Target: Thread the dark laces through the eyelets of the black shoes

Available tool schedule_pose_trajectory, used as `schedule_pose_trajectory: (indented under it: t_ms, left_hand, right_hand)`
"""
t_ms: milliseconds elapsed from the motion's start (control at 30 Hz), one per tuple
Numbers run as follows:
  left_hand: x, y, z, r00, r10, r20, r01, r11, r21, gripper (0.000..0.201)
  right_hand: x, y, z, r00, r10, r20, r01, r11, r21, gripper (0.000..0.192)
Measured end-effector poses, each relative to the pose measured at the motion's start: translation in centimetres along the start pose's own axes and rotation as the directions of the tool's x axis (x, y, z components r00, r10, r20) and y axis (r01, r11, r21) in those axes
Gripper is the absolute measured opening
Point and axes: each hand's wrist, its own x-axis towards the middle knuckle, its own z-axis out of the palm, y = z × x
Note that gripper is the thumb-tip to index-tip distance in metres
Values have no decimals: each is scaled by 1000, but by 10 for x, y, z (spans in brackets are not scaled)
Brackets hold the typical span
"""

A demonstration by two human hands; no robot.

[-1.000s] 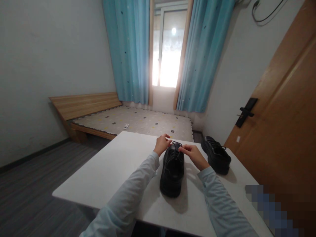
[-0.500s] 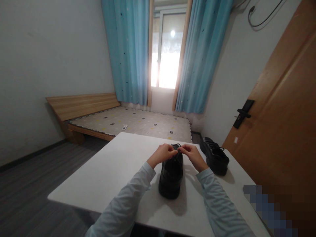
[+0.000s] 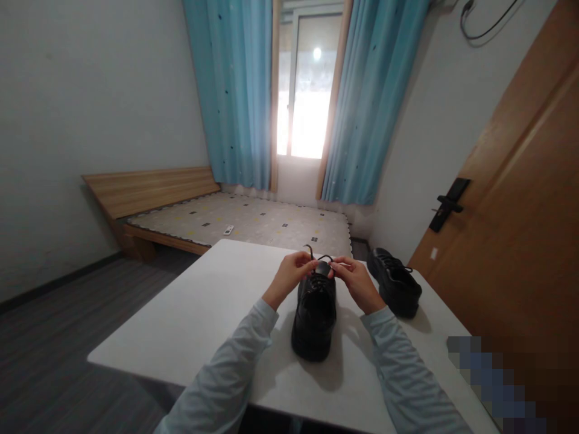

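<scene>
At far left, a pale wall (image 3: 81, 90) stands above a dark floor (image 3: 58, 361). Next comes a wooden headboard (image 3: 154, 191), then its bed (image 3: 253, 216) with a patterned cover, a small white object (image 3: 228, 230) lying on it. In front of the bed stretches a white tabletop (image 3: 181, 325). A blue curtain (image 3: 233, 96) hangs beyond the bed.

The left hand (image 3: 294, 271) is over the tabletop, its grip pinching the lace (image 3: 312, 251), one end sticking up above the fingers. The black shoe (image 3: 314, 328) sits upright on the tabletop between the forearms, its heel toward the person and its toe toward the window (image 3: 312, 90). The right hand (image 3: 355, 282), on the other side of the toe, also has its grip pinched on the lace, which arches between both hands.

Farther right, a second curtain (image 3: 377, 108) hangs; below it, the other shoe (image 3: 395, 284) rests near the tabletop's right edge. Last is a brown door (image 3: 511, 181) with a black handle (image 3: 450, 204).
</scene>
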Motion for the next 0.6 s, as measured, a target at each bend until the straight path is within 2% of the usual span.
schedule_pose_trajectory:
  t_ms: [133, 333, 467, 600]
  left_hand:
    - [-3, 3, 5, 987, 118, -106, -125, 990, -66, 23]
    - [-7, 0, 7, 951, 285, -117, -290, 956, -29, 18]
    - [-6, -5, 10, 953, 279, -120, -284, 959, -24, 19]
    - [-7, -7, 13, 969, 225, -106, -228, 974, -15, 22]
  right_hand:
    - [-1, -3, 4, 999, -18, 32, 24, 984, -175, 21]
    - [-6, -9, 12, 981, 16, 192, 50, 942, -331, 23]
    - [-9, -17, 17, 955, -21, 297, 138, 916, -376, 23]
    - [-10, -17, 18, 954, -42, 297, 160, 908, -387, 23]
